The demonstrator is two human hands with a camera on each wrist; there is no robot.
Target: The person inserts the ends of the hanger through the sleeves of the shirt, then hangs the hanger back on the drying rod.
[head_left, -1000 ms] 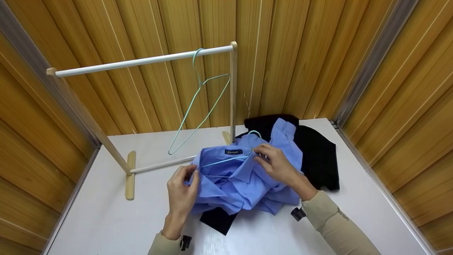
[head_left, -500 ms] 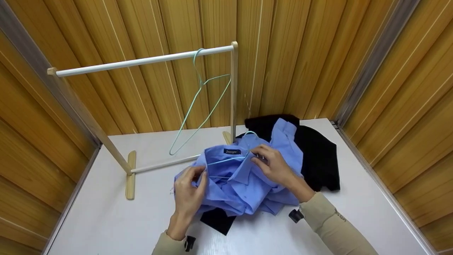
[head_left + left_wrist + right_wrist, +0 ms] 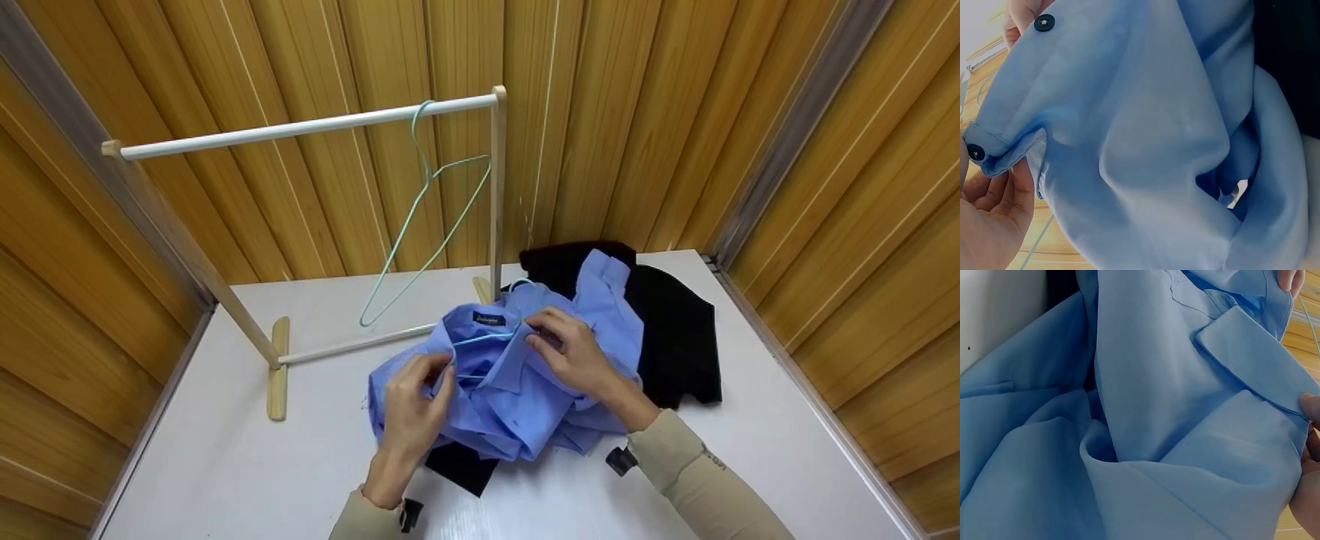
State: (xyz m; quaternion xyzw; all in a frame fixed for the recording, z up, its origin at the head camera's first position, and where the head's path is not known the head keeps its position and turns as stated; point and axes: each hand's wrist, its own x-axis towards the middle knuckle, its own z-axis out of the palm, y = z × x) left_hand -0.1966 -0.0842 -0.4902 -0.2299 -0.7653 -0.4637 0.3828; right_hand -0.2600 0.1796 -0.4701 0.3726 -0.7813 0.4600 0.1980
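Observation:
A blue button-up shirt [image 3: 540, 405] lies bunched on the table, its collar spread and a dark label [image 3: 489, 319] facing up. My left hand [image 3: 416, 405] pinches its left front edge; the left wrist view shows a dark button [image 3: 976, 152] close to those fingers. On the other side of the neck opening, my right hand [image 3: 574, 352] pinches the collar [image 3: 1264, 360]. A light green wire hanger [image 3: 484, 339] sits inside the shirt, its bar crossing the opening. The hanger's hook pokes out behind the collar; cloth hides its ends.
A clothes rack [image 3: 307, 129] with wooden posts stands at the back left. A second green hanger [image 3: 409, 217] hangs from its rail near the right post. Black garments [image 3: 675, 337] lie behind and right of the shirt; a black piece [image 3: 461, 469] shows in front.
My left hand has moved right with the shirt's left edge, narrowing the neck opening. The right hand has shifted slightly left. The hanger's hook has moved left and sits lower behind the collar.

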